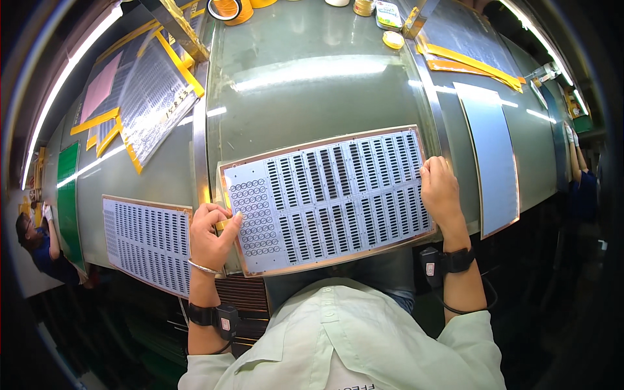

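Note:
A flat circuit board panel [341, 201] with copper-coloured edges lies slightly tilted in front of me, its near edge at the table's front. Its pale face carries rows of dark rectangular patterns and a block of small round marks at the left. My left hand [211, 239] pinches the panel's left edge, thumb on top, beside a bit of yellow tape. At the opposite short edge, my right hand [441, 190] grips the upper right side with curled fingers. The fingertips under the panel are hidden.
A similar patterned panel [148, 242] lies to the left, and a plain pale panel [489, 156] to the right. Yellow-edged film sheets [156, 97] lie at the far left. Tape rolls [224, 8] stand at the back. Metal strips [200, 123] divide the tabletop. Two people work at the sides.

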`<state>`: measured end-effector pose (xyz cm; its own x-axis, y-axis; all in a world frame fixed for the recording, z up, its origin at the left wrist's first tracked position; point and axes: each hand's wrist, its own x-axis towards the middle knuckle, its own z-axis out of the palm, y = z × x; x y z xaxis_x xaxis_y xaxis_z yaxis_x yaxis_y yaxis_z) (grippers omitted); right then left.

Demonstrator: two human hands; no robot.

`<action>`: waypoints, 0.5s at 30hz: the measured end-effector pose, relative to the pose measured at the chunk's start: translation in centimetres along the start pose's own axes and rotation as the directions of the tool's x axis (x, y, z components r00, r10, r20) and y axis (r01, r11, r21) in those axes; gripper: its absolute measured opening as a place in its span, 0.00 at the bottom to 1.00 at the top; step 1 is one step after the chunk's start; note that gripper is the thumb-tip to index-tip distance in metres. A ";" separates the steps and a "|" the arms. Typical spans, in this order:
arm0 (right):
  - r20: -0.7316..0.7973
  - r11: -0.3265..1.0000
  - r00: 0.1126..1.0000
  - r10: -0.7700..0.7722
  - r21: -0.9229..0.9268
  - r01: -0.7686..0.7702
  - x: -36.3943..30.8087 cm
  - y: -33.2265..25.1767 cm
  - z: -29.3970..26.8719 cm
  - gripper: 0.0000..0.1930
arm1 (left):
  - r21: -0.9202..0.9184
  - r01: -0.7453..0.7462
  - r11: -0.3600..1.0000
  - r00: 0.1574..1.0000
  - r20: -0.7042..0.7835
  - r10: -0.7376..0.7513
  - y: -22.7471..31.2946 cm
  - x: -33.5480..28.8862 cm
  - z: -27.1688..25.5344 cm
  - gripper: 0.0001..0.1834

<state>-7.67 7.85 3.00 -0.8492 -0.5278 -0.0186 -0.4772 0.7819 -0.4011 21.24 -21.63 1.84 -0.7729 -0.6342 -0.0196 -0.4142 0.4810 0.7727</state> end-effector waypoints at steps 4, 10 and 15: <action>-0.008 1.000 1.000 0.003 -0.027 -0.003 -0.1 0.1 0.5 0.07 | -0.043 0.019 0.999 1.000 -0.005 -0.020 0.4 0.3 -0.1 0.16; -0.122 0.995 0.989 0.082 0.069 -0.074 -1.1 -1.0 1.7 0.06 | -0.032 0.046 0.998 0.999 0.004 -0.046 0.4 0.4 -0.3 0.17; -0.323 0.997 0.943 0.078 0.027 -0.074 -1.6 -0.6 4.2 0.05 | 0.034 0.027 0.999 0.997 -0.077 -0.024 0.1 0.5 0.6 0.16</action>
<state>-5.09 6.88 -0.59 -0.9114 -0.3294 0.2466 -0.4071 0.8092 -0.4235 20.55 -21.48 1.53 -0.7232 -0.6905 0.0108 -0.4507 0.4838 0.7502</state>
